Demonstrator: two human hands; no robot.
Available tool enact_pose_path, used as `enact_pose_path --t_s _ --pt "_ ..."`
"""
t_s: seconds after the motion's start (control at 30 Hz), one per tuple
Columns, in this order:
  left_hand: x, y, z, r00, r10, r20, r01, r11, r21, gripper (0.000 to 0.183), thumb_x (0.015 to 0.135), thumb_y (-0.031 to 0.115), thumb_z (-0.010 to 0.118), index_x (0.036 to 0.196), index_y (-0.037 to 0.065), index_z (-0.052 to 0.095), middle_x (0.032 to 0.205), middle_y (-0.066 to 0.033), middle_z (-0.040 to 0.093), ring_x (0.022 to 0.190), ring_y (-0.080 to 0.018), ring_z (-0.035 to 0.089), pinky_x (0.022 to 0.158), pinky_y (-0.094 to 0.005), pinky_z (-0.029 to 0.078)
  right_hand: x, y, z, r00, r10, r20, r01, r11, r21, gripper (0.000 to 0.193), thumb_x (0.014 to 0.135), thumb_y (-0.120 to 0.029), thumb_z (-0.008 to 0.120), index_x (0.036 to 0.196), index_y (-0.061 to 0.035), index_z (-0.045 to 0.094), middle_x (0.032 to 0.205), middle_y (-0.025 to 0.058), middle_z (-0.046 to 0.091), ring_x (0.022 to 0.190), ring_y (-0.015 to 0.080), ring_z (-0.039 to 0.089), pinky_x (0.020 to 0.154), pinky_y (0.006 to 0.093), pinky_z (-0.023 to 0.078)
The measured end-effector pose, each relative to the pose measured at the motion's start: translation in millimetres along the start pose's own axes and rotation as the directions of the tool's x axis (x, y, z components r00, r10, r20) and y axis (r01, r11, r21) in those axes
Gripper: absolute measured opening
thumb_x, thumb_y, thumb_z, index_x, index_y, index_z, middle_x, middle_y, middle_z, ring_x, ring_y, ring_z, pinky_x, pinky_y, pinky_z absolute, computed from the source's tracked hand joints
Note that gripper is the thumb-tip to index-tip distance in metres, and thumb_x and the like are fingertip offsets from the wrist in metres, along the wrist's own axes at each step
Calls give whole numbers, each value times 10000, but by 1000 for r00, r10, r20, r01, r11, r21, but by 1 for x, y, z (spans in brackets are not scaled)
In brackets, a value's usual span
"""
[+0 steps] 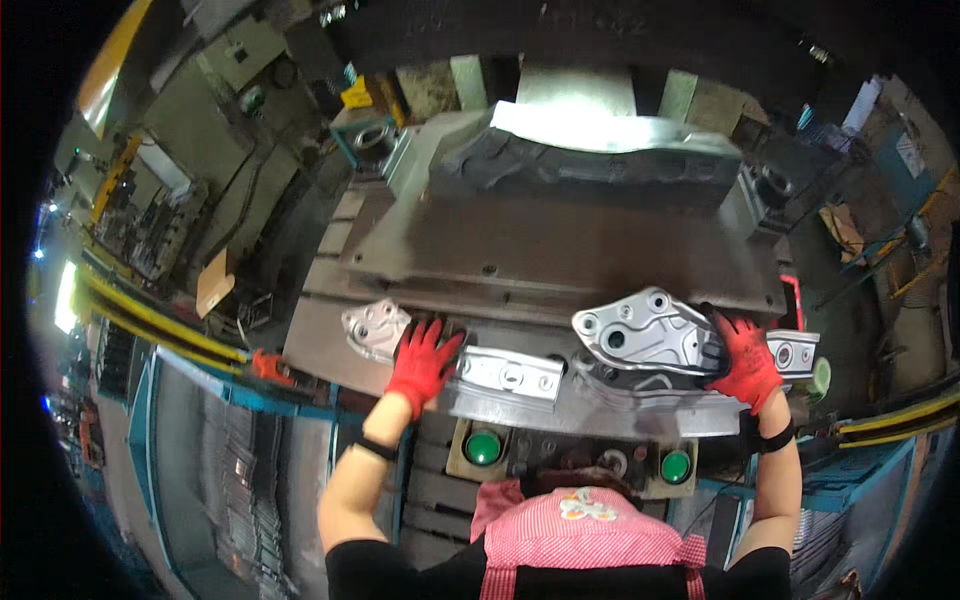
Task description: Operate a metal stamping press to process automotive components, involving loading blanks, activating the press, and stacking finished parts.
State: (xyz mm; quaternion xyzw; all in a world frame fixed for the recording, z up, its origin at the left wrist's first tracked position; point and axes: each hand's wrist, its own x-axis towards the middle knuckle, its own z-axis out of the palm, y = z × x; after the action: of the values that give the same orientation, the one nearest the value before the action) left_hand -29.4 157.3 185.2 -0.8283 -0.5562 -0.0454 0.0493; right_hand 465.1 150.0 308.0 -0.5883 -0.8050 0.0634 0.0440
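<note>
My left hand (425, 365), in a red glove, lies over silvery stamped metal with its fingers spread. A plate-like end with holes (378, 326) shows on its left and a channel-shaped strip (510, 376) on its right. The glove hides whether these join. My right hand (745, 362), also red-gloved, is closed on the right end of a stamped metal plate (650, 335) with ribs and round holes. That plate is raised a little above the shiny front ledge (640, 412). Past the right glove another holed metal strip (797, 353) sticks out, partly hidden.
Behind the parts spreads a brown press bed (560, 235), with a large die block (600, 165) at its back. Two green push buttons (482, 447) are set at the front, close to my body. Yellow rails (165, 325) run along both sides.
</note>
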Motion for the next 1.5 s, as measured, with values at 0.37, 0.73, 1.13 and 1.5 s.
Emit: enact_pose_path --t_s 0.37,0.73,1.13,1.5 --pt "-7 34 -26 914 -303 -270 236 938 -253 600 713 198 637 1275 119 441 1325 -211 355 1202 -409 325 1018 -508 233 257 -98 -12 804 -304 -511 -10 852 -523 817 638 -280 674 1358 -197 296 1238 104 398 1156 290 366 996 471 259" --pt "-105 60 14 704 -686 -183 593 709 -381 653 746 223 628 1326 79 364 1348 -214 337 1254 -404 273 1021 -499 223 276 -104 -4 845 -301 -442 86 892 -444 834 641 -249 724 1359 -181 305 1285 123 385 1205 306 356 1019 476 241" --pt "-151 75 200 508 -360 783 785 -181 -592 1162 601 477 782 1398 -18 95 1410 -223 252 1309 -272 262 1051 -330 262 -124 49 95 342 687 -642 -623 677 392 876 732 -344 671 1384 4 200 1404 208 262 1315 340 209 1087 422 137" --pt "-145 63 218 485 -469 738 855 78 -513 1373 402 263 915 1393 -23 10 1425 -184 216 1279 -236 291 1030 -345 305 -242 61 366 525 801 286 -654 165 739 1123 535 -423 805 1357 50 204 1289 258 422 1204 342 418 984 367 363"
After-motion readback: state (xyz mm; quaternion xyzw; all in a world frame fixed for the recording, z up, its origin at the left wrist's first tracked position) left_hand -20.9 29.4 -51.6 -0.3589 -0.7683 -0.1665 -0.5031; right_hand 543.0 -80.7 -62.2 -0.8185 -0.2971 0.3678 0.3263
